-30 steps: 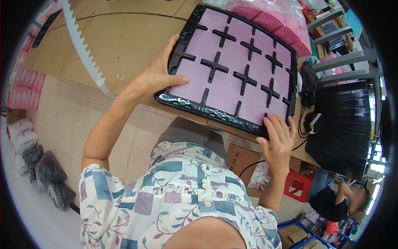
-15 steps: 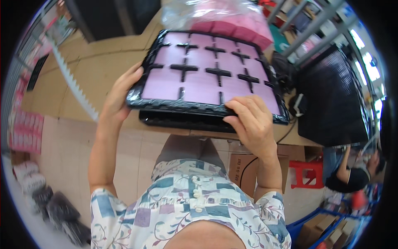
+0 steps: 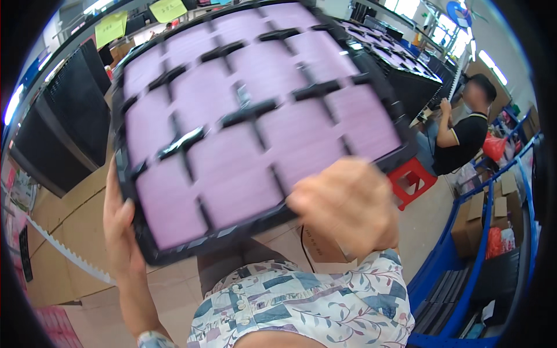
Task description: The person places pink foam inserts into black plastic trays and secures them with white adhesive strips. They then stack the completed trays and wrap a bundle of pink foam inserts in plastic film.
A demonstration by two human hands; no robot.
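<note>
A black plastic tray (image 3: 232,232) with raised cross-shaped dividers is lifted up close before me, tilted, and fills the middle of the view. Flat pink rectangular pads (image 3: 235,188) lie in its compartments in rows. My left hand (image 3: 120,226) grips the tray's left rim near the front corner, thumb on the near side and fingers behind. At the near rim towards the right, my right hand (image 3: 348,206) is smeared by motion. Its fingers look curled, but whether they grip the rim I cannot tell.
A stack of black trays (image 3: 409,87) with pink pads on top stands at the back right. Beyond a red stool (image 3: 413,180) sits another person (image 3: 464,130). Blue shelving (image 3: 452,249) holds boxes at right. Tall black stacks (image 3: 58,122) and a cardboard-covered table (image 3: 58,217) are at left.
The tray has risen off the table and come nearer, and my view has swung to the right. My left hand keeps its hold; my right hand has blurred.
</note>
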